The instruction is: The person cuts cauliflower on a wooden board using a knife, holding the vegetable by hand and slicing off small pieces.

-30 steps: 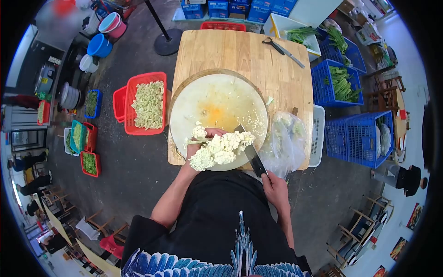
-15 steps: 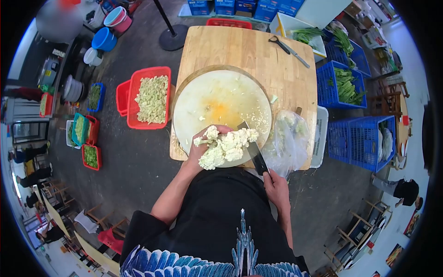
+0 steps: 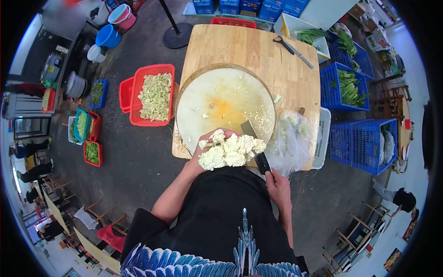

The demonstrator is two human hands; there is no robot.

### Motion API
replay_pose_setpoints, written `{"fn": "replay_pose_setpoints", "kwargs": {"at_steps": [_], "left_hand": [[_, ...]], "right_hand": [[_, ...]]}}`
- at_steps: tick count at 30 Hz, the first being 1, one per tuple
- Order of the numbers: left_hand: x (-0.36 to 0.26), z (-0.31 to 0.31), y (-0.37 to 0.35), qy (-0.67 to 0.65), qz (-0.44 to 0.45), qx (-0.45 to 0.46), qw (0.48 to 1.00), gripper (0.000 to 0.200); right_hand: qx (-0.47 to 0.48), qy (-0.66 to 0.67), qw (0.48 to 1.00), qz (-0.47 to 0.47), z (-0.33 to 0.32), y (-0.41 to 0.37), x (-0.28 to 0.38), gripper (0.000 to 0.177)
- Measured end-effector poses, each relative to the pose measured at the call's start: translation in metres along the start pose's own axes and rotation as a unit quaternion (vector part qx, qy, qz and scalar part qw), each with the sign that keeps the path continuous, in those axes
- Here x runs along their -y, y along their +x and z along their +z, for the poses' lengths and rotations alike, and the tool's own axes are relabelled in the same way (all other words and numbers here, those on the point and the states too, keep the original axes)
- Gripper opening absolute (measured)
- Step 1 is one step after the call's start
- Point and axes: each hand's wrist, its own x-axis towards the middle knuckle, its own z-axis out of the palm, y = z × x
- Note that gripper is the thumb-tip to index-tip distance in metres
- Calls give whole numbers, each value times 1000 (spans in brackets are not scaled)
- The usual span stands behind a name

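Where cauliflower (image 3: pixel 228 150) is held, round board (image 3: pixel 221 94), wooden table (image 3: pixel 288 69)

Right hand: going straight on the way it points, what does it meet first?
Likely the right edge of the cauliflower held by the left hand; the knife in the right hand points there. Depth is unclear, so the blade may instead slide past onto the round board.

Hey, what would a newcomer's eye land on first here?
The left hand holds a white cauliflower over the round board's near edge, the right hand a knife beside it. A red basket of cut pieces sits left of the table; blue crates with greens stand right.
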Motion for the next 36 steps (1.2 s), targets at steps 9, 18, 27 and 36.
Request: {"fn": "replay_pose_setpoints", "kwargs": {"at_steps": [9, 18, 27, 36], "left_hand": [[-2, -1, -3, 27, 1, -2, 1000, 26], [-24, 1, 3, 361, 84, 19, 929, 31], [-38, 13, -1, 483, 126, -12, 867, 48], [-21, 3, -7, 490, 62, -18, 869, 48]], "right_hand": [[0, -1, 1000, 5, 1, 1, 0, 30], [-1, 18, 1000, -2, 5, 1, -6, 30], [-5, 20, 1000, -3, 7, 1, -9, 30], [2, 8, 1000, 0, 6, 1, -8, 30]]}}
